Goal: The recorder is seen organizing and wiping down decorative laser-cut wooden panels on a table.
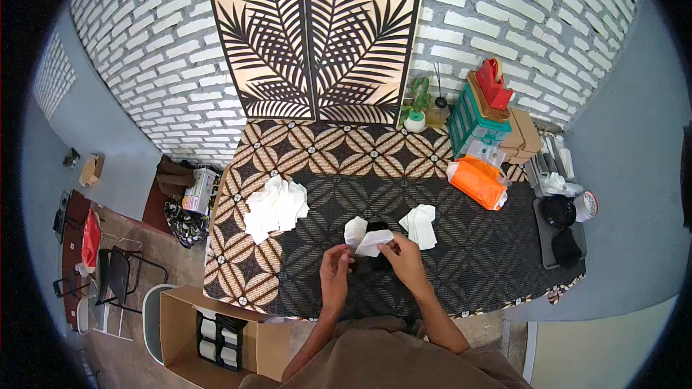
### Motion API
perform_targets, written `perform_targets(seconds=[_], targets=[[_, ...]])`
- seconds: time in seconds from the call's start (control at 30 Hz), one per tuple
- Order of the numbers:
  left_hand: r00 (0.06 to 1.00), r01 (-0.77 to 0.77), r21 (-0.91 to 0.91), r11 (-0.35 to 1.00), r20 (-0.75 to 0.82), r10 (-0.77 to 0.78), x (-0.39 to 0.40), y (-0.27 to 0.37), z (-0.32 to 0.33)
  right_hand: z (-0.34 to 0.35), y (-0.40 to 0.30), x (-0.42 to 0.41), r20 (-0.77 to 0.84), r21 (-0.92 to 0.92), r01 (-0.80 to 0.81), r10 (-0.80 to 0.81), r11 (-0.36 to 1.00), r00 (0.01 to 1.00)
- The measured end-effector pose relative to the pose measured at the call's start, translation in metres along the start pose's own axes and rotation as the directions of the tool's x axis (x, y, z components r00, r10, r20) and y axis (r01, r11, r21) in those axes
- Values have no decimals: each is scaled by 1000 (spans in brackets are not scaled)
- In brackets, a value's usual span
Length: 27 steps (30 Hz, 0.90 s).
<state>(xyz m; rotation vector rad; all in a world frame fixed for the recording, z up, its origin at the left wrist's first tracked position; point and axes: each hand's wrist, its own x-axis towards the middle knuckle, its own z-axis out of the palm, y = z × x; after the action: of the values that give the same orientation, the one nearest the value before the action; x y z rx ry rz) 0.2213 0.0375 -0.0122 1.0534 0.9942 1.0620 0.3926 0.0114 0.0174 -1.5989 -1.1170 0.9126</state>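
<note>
My right hand [404, 262] pinches a folded white paper sheet [374, 243] between thumb and fingers. Left of it, a second white paper piece [355, 229] stands up with a rounded top. My left hand [335, 278] has its fingertips at the lower edge of that piece; whether they grip it is unclear. A black object [377, 225] shows behind and below the papers, mostly hidden. To the left lies a large loose pile of white paper pieces [275, 208]. A smaller stack of white paper pieces [420, 227] rests to the right of my hands.
An orange soft pack [477, 182] lies at the back right, before a teal drawer box [476, 124] topped by a red tape dispenser [493, 86]. A grey tray [549, 254] holds black items at the right edge. An open carton [181, 329] with black-and-white units stands lower left.
</note>
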Motion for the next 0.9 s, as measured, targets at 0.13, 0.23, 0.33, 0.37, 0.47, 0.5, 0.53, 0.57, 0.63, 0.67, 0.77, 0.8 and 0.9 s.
perform_targets(seconds=[0.13,0.23,0.33,0.37,0.47,0.5,0.53,0.57,0.63,0.67,0.77,0.8,0.9], targets=[[992,-51,6,999,-117,52,-2,-2,-13,13,10,1,37,-232,143,-138,962,990],[991,-67,13,998,-115,68,-3,-1,-14,28,17,-1,42,-294,232,-230,927,972],[991,-86,10,996,-99,86,-3,-2,-11,32,14,-4,3,-226,185,-189,956,982],[992,-93,0,996,-89,93,-2,-3,-9,30,11,-4,-18,-164,137,-141,977,990],[993,-86,-4,996,-78,86,1,-2,-3,22,17,-3,-123,-68,119,-126,991,984],[994,-84,-6,996,-71,84,2,-3,0,16,22,-2,-203,-38,156,-161,987,966],[997,-78,3,997,-28,78,4,-4,3,9,26,-1,-249,-25,162,-163,987,955],[997,-72,12,997,16,72,5,-5,6,2,32,1,-255,-27,159,-161,987,953],[996,-51,-18,999,78,53,7,-6,13,-15,50,3,-383,-267,177,-273,947,883],[990,-30,-48,998,136,36,7,-6,17,-24,62,3,-420,-288,9,-135,957,898],[981,14,2,1000,191,-14,9,-8,29,-36,77,2,-581,-572,-199,-222,795,783],[979,16,2,1000,203,-16,9,-7,34,-41,93,3,-614,-460,-269,-84,846,785],[968,41,25,999,245,-46,8,-10,43,-48,112,3,-580,-448,-315,-3,837,815]])
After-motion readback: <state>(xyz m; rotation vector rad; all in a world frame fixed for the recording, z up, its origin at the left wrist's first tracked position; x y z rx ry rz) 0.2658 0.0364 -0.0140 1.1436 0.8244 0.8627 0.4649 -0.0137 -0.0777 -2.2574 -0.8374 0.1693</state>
